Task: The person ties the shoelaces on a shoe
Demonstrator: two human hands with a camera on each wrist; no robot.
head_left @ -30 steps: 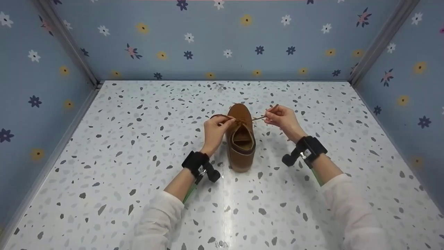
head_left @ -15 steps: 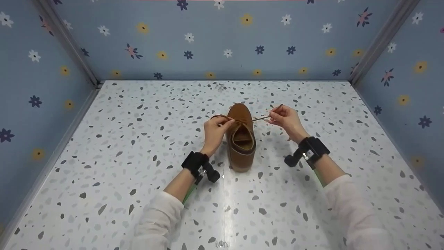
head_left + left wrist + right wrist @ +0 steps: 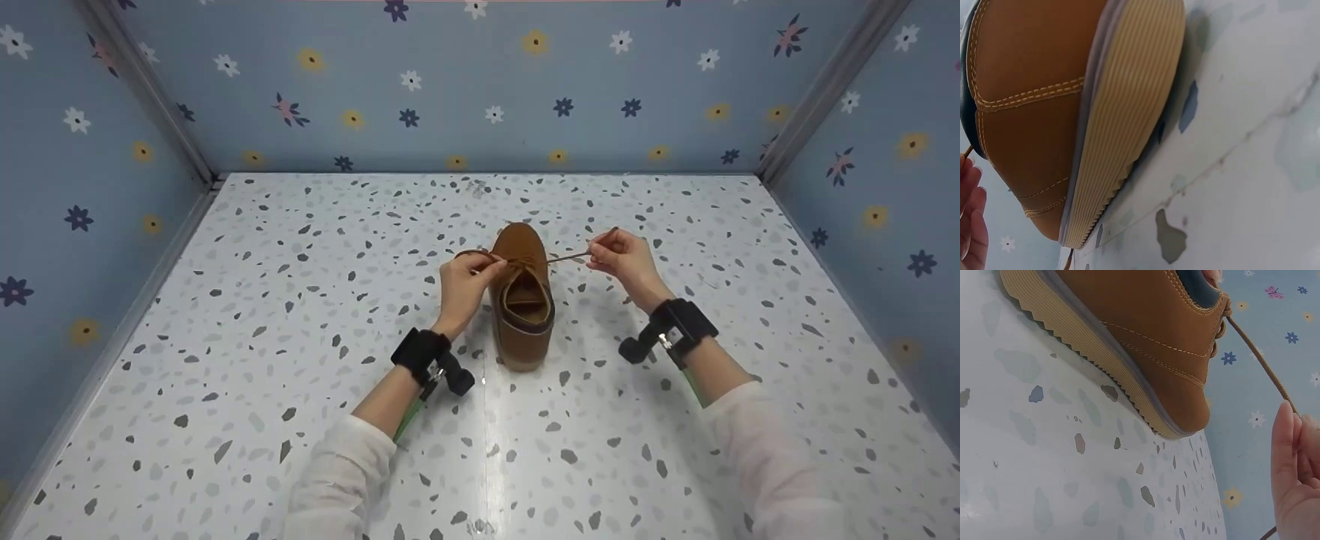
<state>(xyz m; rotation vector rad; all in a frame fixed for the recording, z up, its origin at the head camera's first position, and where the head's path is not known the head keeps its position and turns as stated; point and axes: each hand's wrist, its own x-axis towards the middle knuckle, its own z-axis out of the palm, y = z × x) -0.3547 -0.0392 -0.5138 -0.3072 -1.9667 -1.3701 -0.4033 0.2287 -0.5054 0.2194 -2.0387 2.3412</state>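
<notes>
A brown lace-up shoe (image 3: pixel 520 341) stands upright on its sole, its toe pointing away from me. At the left of its lacing, my left hand (image 3: pixel 463 289) pinches a brown lace, part of which curves out beyond the knuckles. Out to the right, my right hand (image 3: pixel 628 264) pinches the shoelace (image 3: pixel 1258 354), which runs straight and taut from the top eyelets in the right wrist view. The ribbed tan sole (image 3: pixel 1123 95) fills much of the left wrist view, where only the left fingertips (image 3: pixel 974 214) show at the edge.
The shoe rests on a white speckled tabletop (image 3: pixel 300 450) with a seam running toward me. Blue flower-patterned panels (image 3: pixel 450 90) enclose the back and both sides. Black camera straps are worn on both wrists.
My right hand has moved a little to the right, drawing out a longer stretch of lace from the shoe. The left hand and the shoe have stayed almost still.
</notes>
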